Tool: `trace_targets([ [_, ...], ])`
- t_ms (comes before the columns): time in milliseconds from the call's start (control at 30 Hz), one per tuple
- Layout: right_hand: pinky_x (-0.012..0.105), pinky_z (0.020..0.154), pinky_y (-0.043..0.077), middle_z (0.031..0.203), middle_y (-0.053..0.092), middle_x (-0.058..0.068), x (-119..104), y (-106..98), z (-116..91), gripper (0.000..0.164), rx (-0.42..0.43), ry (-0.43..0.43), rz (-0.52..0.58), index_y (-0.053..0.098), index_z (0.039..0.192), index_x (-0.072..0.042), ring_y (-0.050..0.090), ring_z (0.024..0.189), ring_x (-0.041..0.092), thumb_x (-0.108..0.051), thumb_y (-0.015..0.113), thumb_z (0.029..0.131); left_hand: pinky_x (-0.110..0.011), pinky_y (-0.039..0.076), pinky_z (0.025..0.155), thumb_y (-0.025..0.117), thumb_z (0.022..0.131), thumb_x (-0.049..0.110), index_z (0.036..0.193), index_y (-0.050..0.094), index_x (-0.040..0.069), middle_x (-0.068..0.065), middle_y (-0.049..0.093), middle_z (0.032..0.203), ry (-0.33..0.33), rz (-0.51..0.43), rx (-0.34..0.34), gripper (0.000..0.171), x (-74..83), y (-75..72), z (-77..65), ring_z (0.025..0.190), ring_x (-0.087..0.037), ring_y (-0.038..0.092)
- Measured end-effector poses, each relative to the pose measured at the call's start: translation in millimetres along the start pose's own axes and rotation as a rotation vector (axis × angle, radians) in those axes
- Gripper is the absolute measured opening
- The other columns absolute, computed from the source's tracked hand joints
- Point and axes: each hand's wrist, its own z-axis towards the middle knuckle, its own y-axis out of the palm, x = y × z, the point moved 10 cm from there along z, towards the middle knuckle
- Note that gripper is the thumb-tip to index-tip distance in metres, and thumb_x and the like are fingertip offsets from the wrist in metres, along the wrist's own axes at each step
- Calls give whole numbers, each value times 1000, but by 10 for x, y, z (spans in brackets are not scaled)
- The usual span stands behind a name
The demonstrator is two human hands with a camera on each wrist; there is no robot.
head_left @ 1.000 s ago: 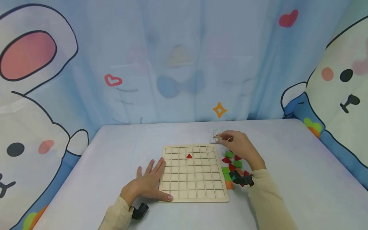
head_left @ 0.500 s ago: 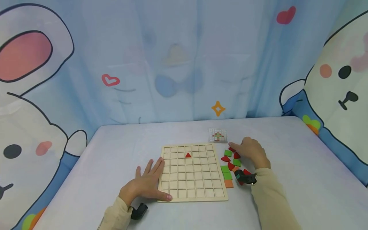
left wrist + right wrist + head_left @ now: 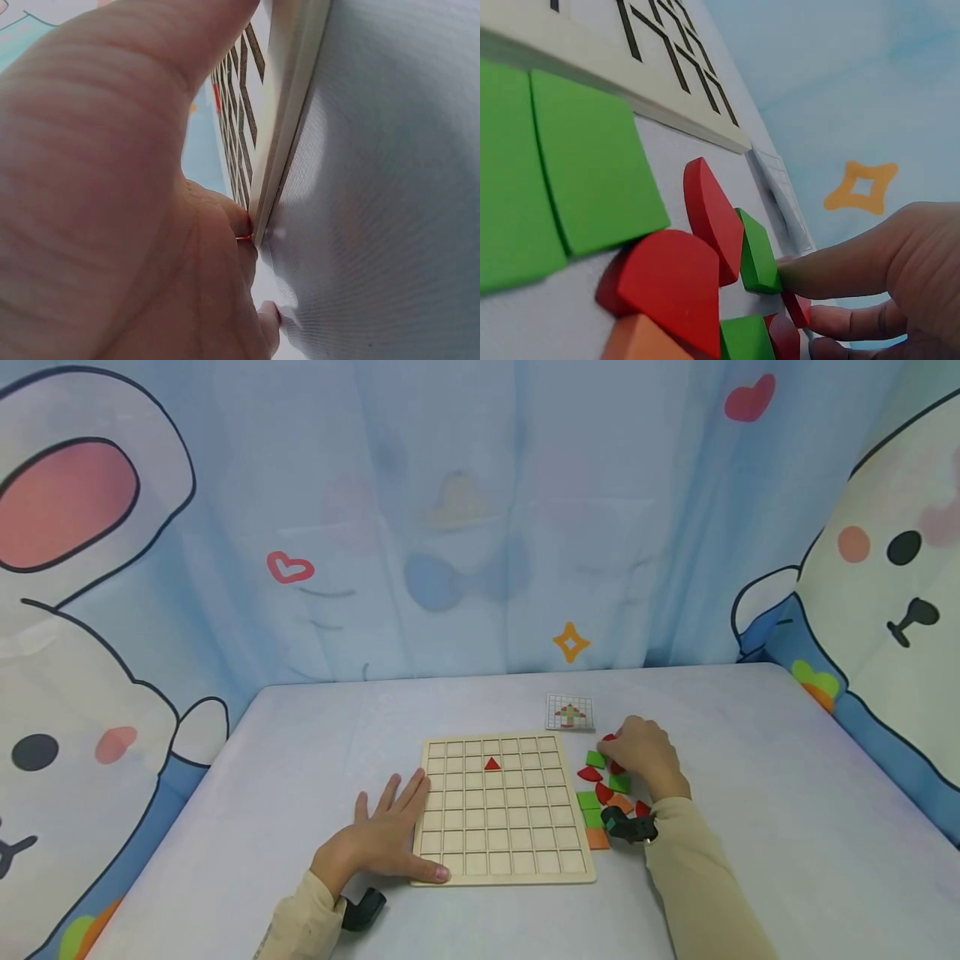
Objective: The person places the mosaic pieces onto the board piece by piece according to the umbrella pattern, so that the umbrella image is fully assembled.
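My left hand [image 3: 381, 842] lies spread along the left side of a pale wooden grid board [image 3: 510, 810], its thumb on the near left corner. In the left wrist view the palm and fingers are beside the board's edge [image 3: 289, 112]. One red triangle tile [image 3: 492, 764] sits in a cell near the board's far side. My right hand [image 3: 647, 756] is over the loose tiles right of the board. In the right wrist view its thumb and fingertips pinch a small red tile [image 3: 796, 307], mostly hidden, with the thumb tip against a green tile [image 3: 757, 253].
A small pattern card [image 3: 570, 712] lies beyond the board's far right corner. Several loose tiles lie along the board's right side, among them a red rounded tile [image 3: 590, 773], a green square [image 3: 588, 800] and an orange square [image 3: 597, 838]. A blue curtain [image 3: 465, 527] hangs behind the table.
My right hand has come away from the pattern card, back to the loose tiles, and its fingers have closed in on a red tile. The left hand stays on the board.
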Motion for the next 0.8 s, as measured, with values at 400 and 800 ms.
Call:
trace_targets([
  [400,30,58,52,86,68,18,15,-72,63,18,126,-102,284,61,104,7,64,67,22,-9,66,100,-77,-3,119,86,81,67,173,8,8,-7,-2,180,3,-4,-2,135,-9,6,12,163,-39,-5],
  [800,30,71,53,98,74,12,-373,-23,-3,30,34,-264,592,70,129,8,65,87,27,-13,66,107,-77,-3,119,86,81,68,173,8,7,-7,-2,180,4,-6,-1,135,-12,6,12,163,-39,-5],
])
